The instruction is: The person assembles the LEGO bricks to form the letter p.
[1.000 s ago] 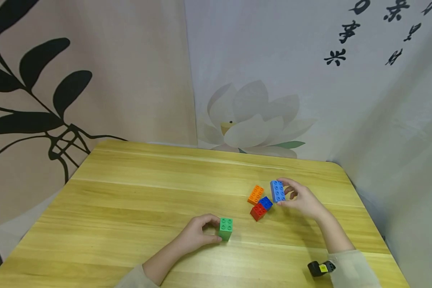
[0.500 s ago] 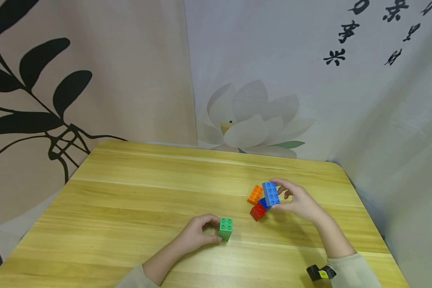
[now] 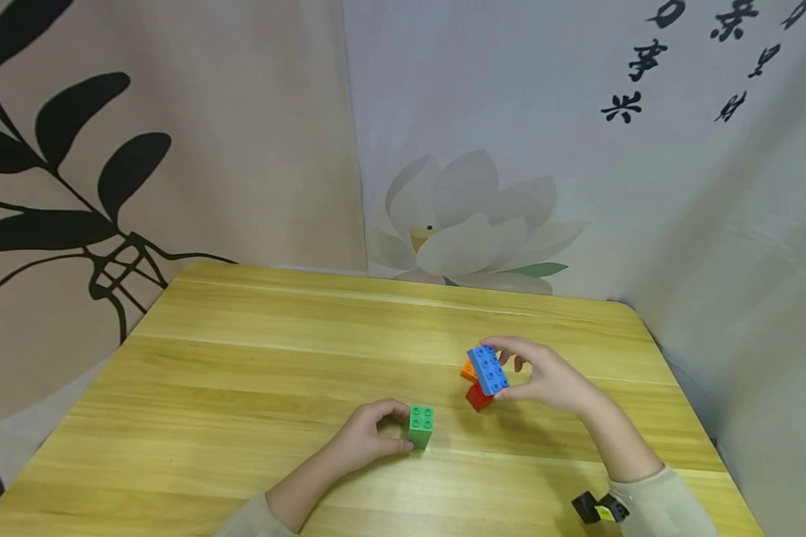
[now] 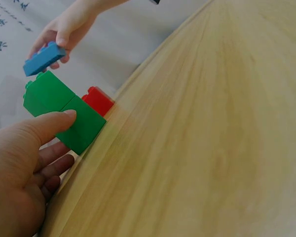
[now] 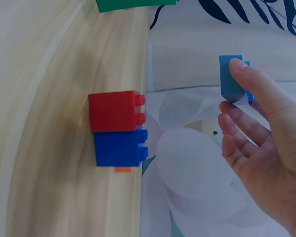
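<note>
My left hand [image 3: 371, 437] pinches a stack of two green toy bricks [image 4: 64, 106] that stands on the table; in the head view the stack's studded top [image 3: 422, 419] faces up. Above the table, my right hand [image 3: 544, 377] holds a light blue eight-stud brick [image 3: 488, 370] between thumb and fingers, studs up. Under it in the head view, a red brick [image 3: 478, 397] and an orange brick [image 3: 469, 371] are partly covered. The right wrist view shows the red brick [image 5: 113, 112] beside a dark blue brick [image 5: 117, 148], with a bit of orange brick [image 5: 124, 169] behind.
The wooden table [image 3: 242, 358] spreads wide to the left of the bricks. Behind it hangs a pale printed curtain [image 3: 275, 149]. A black device [image 3: 598, 509] sits on the right wrist by the sleeve.
My right hand has carried the light blue brick leftward over the red, dark blue and orange bricks, tilting it somewhat. My left hand and the green bricks have stayed put.
</note>
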